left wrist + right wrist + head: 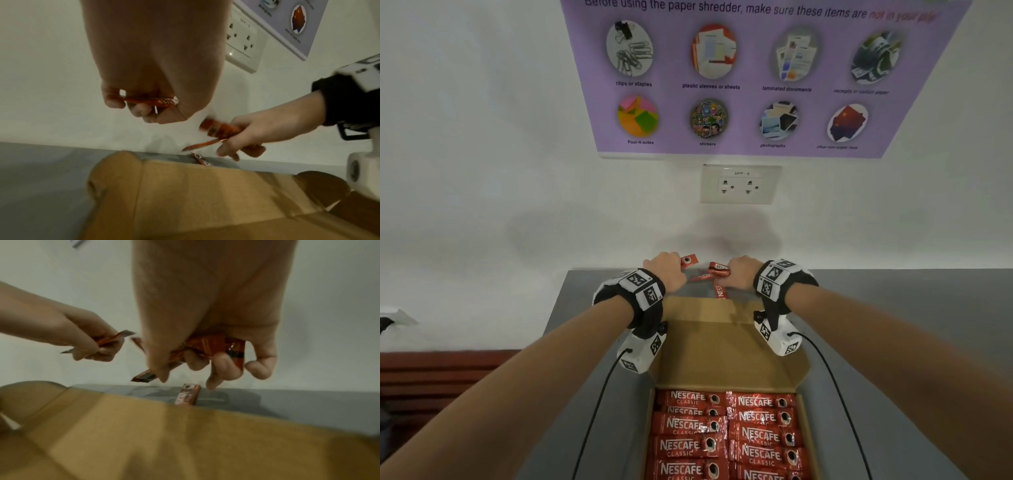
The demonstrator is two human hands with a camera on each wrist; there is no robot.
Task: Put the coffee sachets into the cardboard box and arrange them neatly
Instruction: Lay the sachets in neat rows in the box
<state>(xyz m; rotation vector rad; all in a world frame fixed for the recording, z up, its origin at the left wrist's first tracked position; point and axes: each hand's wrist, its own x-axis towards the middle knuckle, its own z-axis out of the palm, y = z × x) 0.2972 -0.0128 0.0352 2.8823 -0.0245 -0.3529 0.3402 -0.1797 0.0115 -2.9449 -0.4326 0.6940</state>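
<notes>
Box (726, 346) packed; wrist cams: sachet (187, 394) on table behind flap.

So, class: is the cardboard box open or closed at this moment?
Open. The cardboard box has its lid flap folded back toward the wall, and rows of coffee sachets lie exposed inside.

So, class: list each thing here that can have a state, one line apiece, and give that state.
Cardboard box: open, lid flap folded back.
Sachets in box: flat in two rows.
Left hand: grip on one sachet.
Right hand: grip on several sachets.
Loose sachet: lying on the grey table behind the flap.
</notes>
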